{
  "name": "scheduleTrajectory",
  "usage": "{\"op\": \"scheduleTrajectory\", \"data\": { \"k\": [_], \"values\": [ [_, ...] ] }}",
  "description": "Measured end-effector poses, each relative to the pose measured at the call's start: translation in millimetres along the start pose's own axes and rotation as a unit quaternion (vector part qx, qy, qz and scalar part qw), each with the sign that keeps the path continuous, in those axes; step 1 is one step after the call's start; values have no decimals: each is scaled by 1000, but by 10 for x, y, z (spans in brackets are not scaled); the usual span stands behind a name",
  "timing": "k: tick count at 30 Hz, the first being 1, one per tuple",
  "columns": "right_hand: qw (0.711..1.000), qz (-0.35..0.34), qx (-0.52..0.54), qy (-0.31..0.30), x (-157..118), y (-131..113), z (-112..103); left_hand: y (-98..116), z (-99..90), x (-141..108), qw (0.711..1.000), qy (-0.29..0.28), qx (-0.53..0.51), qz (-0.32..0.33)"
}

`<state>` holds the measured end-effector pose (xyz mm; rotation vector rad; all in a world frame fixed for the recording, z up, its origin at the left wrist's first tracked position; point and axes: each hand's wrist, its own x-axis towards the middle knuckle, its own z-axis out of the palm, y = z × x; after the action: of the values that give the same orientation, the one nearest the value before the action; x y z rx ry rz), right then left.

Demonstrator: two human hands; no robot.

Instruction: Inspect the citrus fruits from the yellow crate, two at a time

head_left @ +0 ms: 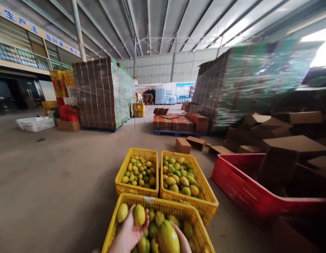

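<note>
Left hand [134,225]: fingers cup a small fruit [139,215].
Right hand [181,239]: fingers grip a large fruit [168,237].
Yellow crate [173,206]: beneath the fingers.

The smaller fruit [139,215] in the left hand [133,228] is yellow tinged with green; the larger fruit [168,237] in the right hand [182,239] is yellow shading into green. The near crate [110,225] is yellow with a lattice pattern and a whitish label [149,200]. Beyond it, two yellow crates [206,181] hold mixed yellow and green fruits [184,181]. At right, a crate [239,186] is red. Far left, a wrapped stack [95,95] is brown, ruled with pale lines, its side striped green and whitish.
</note>
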<state>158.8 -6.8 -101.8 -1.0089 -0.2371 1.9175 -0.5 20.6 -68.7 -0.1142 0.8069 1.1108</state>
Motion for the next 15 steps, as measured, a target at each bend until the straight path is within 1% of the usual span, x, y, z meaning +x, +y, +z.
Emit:
{"op": "scheduleTrajectory", "data": {
  "k": [1,3,4,6,7,8,11,15],
  "values": [
    [1000,2,16,27,-38,12,25,-35,-14,-49,1000,-4,12,-3],
    [999,-2,34,30,-132,9,103,-79,-18,-182,999,-14,43,-5],
    [998,-6,50,22,-181,-2,142,-83,-7,-258,998,-25,58,-16],
    [998,-12,65,17,-279,-27,205,-53,26,-399,995,-55,72,-42],
    [997,-15,70,20,-328,-36,229,-25,39,-453,994,-62,75,-48],
    [997,-14,72,27,-374,-43,251,8,46,-492,995,-53,75,-38],
    [997,-2,57,45,-480,-42,315,88,23,-509,998,-19,56,5],
    [998,-14,44,44,-499,-18,382,93,-23,-427,1000,-9,25,1]
  ]
}}
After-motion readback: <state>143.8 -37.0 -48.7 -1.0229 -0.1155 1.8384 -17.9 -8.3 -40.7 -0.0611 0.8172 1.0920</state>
